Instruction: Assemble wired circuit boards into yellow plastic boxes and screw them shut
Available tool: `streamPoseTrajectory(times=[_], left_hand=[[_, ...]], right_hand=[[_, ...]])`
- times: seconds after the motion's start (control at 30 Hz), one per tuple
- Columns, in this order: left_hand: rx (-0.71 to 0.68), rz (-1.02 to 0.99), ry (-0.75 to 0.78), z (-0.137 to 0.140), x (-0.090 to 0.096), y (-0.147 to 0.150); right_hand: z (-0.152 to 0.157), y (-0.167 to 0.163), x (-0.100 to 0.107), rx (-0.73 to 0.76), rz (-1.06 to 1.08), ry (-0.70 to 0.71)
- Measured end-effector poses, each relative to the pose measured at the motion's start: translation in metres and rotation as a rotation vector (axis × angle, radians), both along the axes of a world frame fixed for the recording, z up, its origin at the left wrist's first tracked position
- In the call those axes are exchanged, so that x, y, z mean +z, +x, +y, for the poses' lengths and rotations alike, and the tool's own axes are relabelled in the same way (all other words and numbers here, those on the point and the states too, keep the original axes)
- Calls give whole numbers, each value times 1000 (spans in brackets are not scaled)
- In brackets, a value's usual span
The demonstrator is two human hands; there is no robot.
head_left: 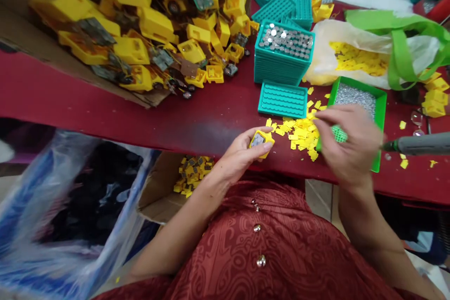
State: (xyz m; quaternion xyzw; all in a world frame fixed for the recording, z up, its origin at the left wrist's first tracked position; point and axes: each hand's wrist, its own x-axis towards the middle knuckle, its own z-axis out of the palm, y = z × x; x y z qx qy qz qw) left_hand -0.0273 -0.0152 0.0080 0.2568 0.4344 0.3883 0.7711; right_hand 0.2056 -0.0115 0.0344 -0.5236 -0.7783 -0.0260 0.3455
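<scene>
My left hand (239, 152) grips a small yellow plastic casing (268, 138) with a grey piece set in its face. The thumb lies along its lower edge. My right hand (349, 138), slightly blurred, is over the green tray (381, 108), its thumb and forefinger drawn together; whatever they pinch is too small to make out. Under those fingertips spreads a pile of flat yellow plastic pieces (304, 135). Small silvery metal parts (355, 98) fill the far part of the tray. A grey electric screwdriver (422, 143) points at the back of my right hand.
A cardboard box (154, 98) of yellow toy vehicle bodies (158, 26) stands at the far left. Teal trays (281, 68) are stacked beyond my hands, the top one bearing round metal pieces. Below the table's edge are another box (158, 197) and a plastic-lined container (119, 239). Eyeglasses (417, 119) lie right.
</scene>
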Motion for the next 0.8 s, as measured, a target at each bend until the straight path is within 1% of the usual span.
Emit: streamPoseTrajectory(times=[0.03, 0.07, 0.1, 0.17, 0.23, 0.3, 0.5, 0.6, 0.7, 0.77, 0.8], left_hand=[[15, 21, 18, 0, -1, -2], [34, 35, 31, 0, -3, -5], [55, 42, 40, 0, -4, -7], [102, 53, 50, 2, -7, -14], [143, 62, 56, 3, -11, -20], [170, 54, 60, 6, -14, -24], [203, -12, 25, 14, -16, -28], [213, -24, 20, 16, -15, -29], [220, -31, 14, 16, -15, -30], [224, -34, 4, 16, -14, -30], [225, -36, -1, 16, -13, -30]], right_hand=[[13, -8, -9, 24, -49, -3], [25, -15, -18, 29, -110, -36], [36, -21, -26, 7, -172, -92], [53, -29, -39, -96, -300, -248], [61, -32, -47, -163, -379, -340], [64, -30, -50, -172, -395, -347], [70, -17, -49, -80, -348, -257], [72, -14, -37, -56, -314, -172], [72, -12, -12, -31, -173, 14], [76, -12, 5, -67, -89, 171], [82, -12, 12, -111, -69, 245]])
